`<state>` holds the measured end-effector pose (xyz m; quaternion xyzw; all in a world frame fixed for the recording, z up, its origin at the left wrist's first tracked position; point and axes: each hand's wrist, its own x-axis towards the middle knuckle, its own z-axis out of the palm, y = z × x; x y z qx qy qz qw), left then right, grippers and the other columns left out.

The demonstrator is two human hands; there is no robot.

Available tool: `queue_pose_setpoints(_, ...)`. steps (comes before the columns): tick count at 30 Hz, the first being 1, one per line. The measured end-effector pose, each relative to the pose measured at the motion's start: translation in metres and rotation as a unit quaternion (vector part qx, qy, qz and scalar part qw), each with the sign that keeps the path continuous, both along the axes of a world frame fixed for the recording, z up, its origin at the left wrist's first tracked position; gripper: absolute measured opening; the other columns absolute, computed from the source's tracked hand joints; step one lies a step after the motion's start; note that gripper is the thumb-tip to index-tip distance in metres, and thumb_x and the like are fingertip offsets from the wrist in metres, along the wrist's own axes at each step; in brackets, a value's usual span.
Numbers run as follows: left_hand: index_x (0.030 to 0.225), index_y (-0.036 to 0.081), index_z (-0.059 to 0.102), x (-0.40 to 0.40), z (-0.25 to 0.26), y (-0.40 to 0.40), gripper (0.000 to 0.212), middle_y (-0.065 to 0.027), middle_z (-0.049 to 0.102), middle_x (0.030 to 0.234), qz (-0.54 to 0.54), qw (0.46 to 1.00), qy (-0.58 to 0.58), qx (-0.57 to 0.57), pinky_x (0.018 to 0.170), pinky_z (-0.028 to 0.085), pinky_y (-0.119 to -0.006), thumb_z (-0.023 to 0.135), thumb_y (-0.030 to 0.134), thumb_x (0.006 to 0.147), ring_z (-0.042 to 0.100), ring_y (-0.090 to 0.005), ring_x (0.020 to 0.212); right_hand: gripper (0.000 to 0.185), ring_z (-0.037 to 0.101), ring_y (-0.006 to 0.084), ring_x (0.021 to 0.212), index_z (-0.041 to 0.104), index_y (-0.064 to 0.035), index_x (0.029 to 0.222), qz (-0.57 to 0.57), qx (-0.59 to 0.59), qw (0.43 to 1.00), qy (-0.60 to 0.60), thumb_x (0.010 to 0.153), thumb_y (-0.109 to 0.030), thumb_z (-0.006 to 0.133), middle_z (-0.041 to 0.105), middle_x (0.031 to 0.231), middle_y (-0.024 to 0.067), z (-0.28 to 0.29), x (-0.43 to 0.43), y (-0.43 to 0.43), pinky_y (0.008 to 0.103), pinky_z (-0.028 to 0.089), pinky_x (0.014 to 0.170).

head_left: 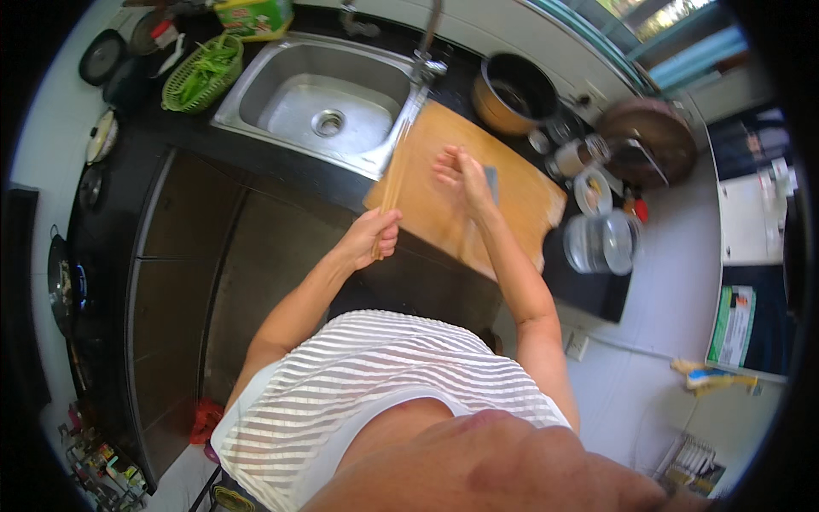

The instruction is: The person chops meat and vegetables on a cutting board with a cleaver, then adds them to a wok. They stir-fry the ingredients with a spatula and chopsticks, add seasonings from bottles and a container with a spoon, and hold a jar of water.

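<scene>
My left hand (pixel 374 235) is closed around a few long wooden chopsticks (pixel 395 173). Their lower ends poke out below the fist, and their far ends reach up past the sink's right rim, blurred. Over the wooden cutting board (pixel 435 137) hovers my right hand (pixel 462 173), fingers loosely curled, with nothing visible in it. Beside that wrist a flat grey thing (pixel 492 182) lies on the board, partly hidden by the forearm; it may be a knife blade.
A steel sink (pixel 288 96) with a tap (pixel 430 67) adjoins the board. Left of it stands a green basket of leafy vegetables (pixel 203 75). A deep pot (pixel 505 105), a small bowl (pixel 593 192) and a clear container (pixel 598 243) line the right. A wok (pixel 62 281) sits far left.
</scene>
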<state>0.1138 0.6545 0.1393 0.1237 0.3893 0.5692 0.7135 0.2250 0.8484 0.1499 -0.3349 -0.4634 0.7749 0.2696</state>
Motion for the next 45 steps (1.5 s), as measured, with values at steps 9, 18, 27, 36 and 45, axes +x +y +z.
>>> queue_pose_setpoints(9,0.095,0.006,0.046,-0.158,-0.052,0.06,0.015,-0.0024,0.045,0.069,0.117,0.952,-0.284,-0.018,0.041,0.034,-0.018,0.044,0.019,0.089,0.039,-0.008,0.052,0.049,0.053,0.0415,0.093,0.05,0.0046,0.1,-0.226,0.41,0.802,-0.371,0.075,-0.038,0.056,0.056,0.094,0.0274,-0.067,-0.177,0.227,0.0439,0.04,0.081)
queue_pose_setpoints(18,0.093,0.004,0.045,-0.234,-0.068,0.125,0.017,-0.0007,0.043,0.068,0.133,0.94,-0.308,-0.06,0.04,0.036,-0.017,0.047,0.02,0.088,0.039,-0.0067,0.05,0.033,0.056,0.0394,0.086,0.062,0.0012,0.082,-0.223,0.388,0.74,-0.503,0.074,-0.026,0.046,0.06,0.085,0.0232,-0.082,-0.194,0.259,0.0447,0.042,0.079)
queue_pose_setpoints(27,0.096,0.003,0.046,-0.256,-0.057,0.129,0.02,0.0002,0.046,0.067,0.155,0.925,-0.345,-0.03,0.042,0.041,-0.018,0.048,0.021,0.087,0.045,-0.0063,0.054,0.031,0.06,0.023,0.071,0.06,0.0,0.094,-0.255,0.24,0.861,-0.37,0.074,-0.023,0.053,0.062,0.081,0.0159,-0.1,-0.189,0.249,0.0335,0.048,0.061)
queue_pose_setpoints(36,0.088,0.001,0.051,-0.247,-0.06,0.146,0.014,-0.0095,0.056,0.073,0.17,0.954,-0.247,0.012,0.064,0.052,-0.033,0.051,0.014,0.084,0.059,-0.0194,0.066,0.036,0.051,0.0195,0.091,0.045,-0.0075,0.114,-0.184,0.08,0.953,-0.228,0.081,-0.021,0.052,0.053,0.1,0.0053,-0.103,-0.152,0.232,0.0318,0.042,0.071)
queue_pose_setpoints(45,0.111,-0.001,0.04,-0.312,-0.083,0.277,0.029,-0.0203,0.051,0.102,0.483,0.798,-0.346,-0.098,0.074,0.048,-0.051,0.045,0.008,0.083,0.055,-0.0343,0.092,0.04,0.05,0.019,0.088,0.041,-0.0115,0.117,-0.158,0.079,0.962,-0.211,0.082,-0.026,0.052,0.051,0.101,0.0038,-0.101,-0.173,0.219,0.0323,0.041,0.069)
